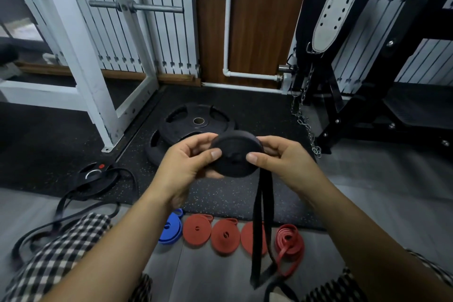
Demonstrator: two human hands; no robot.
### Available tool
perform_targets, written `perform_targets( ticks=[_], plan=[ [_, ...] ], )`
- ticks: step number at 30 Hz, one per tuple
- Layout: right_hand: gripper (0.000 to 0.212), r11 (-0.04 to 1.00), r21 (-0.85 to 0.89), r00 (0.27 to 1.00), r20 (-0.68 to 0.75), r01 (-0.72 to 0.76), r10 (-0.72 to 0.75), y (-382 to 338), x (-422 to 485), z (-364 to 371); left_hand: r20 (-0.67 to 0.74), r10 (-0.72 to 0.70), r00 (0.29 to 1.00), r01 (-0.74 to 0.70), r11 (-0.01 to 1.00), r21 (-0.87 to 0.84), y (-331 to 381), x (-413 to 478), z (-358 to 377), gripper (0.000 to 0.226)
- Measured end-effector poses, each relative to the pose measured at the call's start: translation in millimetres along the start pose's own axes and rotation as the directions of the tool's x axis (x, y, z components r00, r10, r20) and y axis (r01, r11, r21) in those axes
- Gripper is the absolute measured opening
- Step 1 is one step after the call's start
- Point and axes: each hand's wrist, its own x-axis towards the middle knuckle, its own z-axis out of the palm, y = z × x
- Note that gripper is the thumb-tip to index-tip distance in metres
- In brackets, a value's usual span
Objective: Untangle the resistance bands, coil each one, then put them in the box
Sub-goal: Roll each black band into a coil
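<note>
Black resistance band (235, 157), partly coiled, held at chest height above the speckled mat (220, 193). My left hand (188, 162) and right hand (282, 157) each pinch the flat disc from opposite sides, thumbs pressed on its face and fingers curled behind. The uncoiled tail (262, 223) hangs limp from the disc's lower edge. The band looks light, soft and rubbery, likely to spring loose, so the hold belongs across the coil's faces, not its rim. Finished coils, one blue (171, 228) and several red (225, 235), lie in a row on the floor below. The box is not visible.
</note>
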Motion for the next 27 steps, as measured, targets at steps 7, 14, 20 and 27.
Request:
perform_targets(
  ticks=[7,14,20,27],
  plan=[
    [0.025,0.977,0.208,0.995,-0.077,-0.049,0.066,11,5,6,0.02,-0.111,0.994,0.111,0.936,-0.334,-11,-2,5,0.036],
    [0.014,0.986,-0.166,1.0,0.011,-0.027,0.029,3,1,-6,0.138,-0.15,0.979,0.127,0.979,0.161,1,-1,-15,0.033],
    [0.019,0.953,-0.3,0.999,0.033,0.048,-0.04,5,1,2,0.129,-0.058,0.99,0.029,0.975,0.218,-8,-2,-6,0.025],
    [0.016,0.993,0.116,0.998,-0.065,0.029,-0.022,1,0,4,0.07,-0.105,0.992,0.115,0.979,-0.165,-4,-3,1,0.029]
  ],
)
